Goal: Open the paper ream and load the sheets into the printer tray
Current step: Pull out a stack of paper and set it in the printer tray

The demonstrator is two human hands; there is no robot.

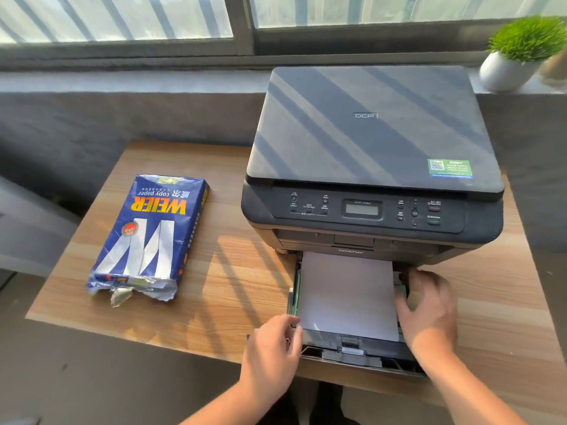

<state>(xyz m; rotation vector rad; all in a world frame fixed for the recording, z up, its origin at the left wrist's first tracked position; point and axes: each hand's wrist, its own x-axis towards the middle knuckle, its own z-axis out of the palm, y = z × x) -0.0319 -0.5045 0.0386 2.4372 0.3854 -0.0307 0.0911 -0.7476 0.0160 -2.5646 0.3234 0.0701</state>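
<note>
A dark grey printer [371,148] stands on the right half of a wooden table [233,271]. Its paper tray [359,354] is pulled out toward me, with a stack of white sheets [346,296] lying in it. My left hand [273,348] rests at the tray's front left corner, fingertips touching the sheets' corner. My right hand [426,308] lies along the tray's right side, fingers spread against the sheets' edge and slightly blurred. The blue paper ream [150,234] lies on the table's left part, its near end torn open.
A potted green plant [518,53] in a white pot sits on the window ledge at the back right. A grey wall and window run behind the table. The table's front edge is just under the tray.
</note>
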